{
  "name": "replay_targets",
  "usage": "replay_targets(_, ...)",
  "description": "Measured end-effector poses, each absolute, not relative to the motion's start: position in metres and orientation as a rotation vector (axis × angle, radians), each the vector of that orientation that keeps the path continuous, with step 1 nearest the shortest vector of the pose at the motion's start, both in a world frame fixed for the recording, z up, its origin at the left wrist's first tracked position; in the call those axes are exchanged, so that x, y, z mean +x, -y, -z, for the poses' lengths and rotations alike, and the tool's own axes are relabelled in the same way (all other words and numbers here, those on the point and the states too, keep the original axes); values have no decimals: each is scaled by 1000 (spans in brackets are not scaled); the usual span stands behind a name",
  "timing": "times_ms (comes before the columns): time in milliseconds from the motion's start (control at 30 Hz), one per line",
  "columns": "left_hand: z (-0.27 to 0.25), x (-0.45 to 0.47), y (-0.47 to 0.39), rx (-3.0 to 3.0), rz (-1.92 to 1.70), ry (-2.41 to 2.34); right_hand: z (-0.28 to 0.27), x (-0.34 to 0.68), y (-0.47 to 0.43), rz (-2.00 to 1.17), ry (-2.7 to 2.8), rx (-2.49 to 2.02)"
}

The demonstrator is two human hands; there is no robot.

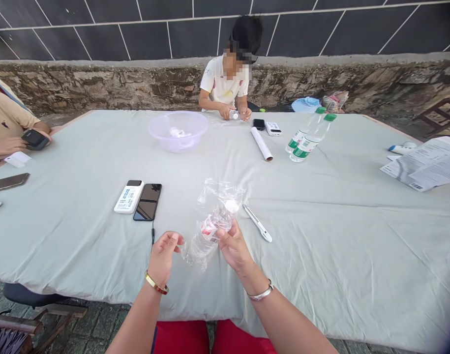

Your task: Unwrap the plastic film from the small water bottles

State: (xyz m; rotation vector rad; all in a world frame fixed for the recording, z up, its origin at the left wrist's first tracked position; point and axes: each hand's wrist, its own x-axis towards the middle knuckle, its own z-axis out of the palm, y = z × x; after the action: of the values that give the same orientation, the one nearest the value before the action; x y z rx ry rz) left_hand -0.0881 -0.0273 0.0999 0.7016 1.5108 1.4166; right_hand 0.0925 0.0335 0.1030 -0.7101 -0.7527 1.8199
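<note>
A clear plastic bottle [211,227] with a white cap and a pink-and-white label lies tilted above the cloth, its cap pointing away to the right. My right hand [235,248] grips its side, thumb on top near the label. Crumpled clear plastic film [199,250] surrounds the bottle and spreads past the cap. At the film's left edge, my left hand [165,253] is closed in a pinch on it. How far the film wraps the bottle's underside is hidden. A white utility knife [257,223] rests just right of the bottle.
A phone [148,202] and white power bank [129,196] lie to the left. Farther off are a purple basin [178,142], a white roll [262,144], two green-capped bottles [306,145] and papers [427,164]. One person [225,83] sits opposite, another [11,118] at left.
</note>
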Motion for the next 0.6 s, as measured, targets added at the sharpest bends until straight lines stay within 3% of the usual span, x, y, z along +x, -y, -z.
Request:
replay_targets(233, -87, -62, 2, 650, -1205, -1246, -86, 82, -28, -2081, 577, -768)
replay_targets(400, -86, -19, 17, 634, -1235, -1066, -83, 78, -32, -1812, 900, -999)
replay_targets(600, -91, -25, 11, 907, -1263, -1528, -106, 88, -28, -1308, 1473, -1295)
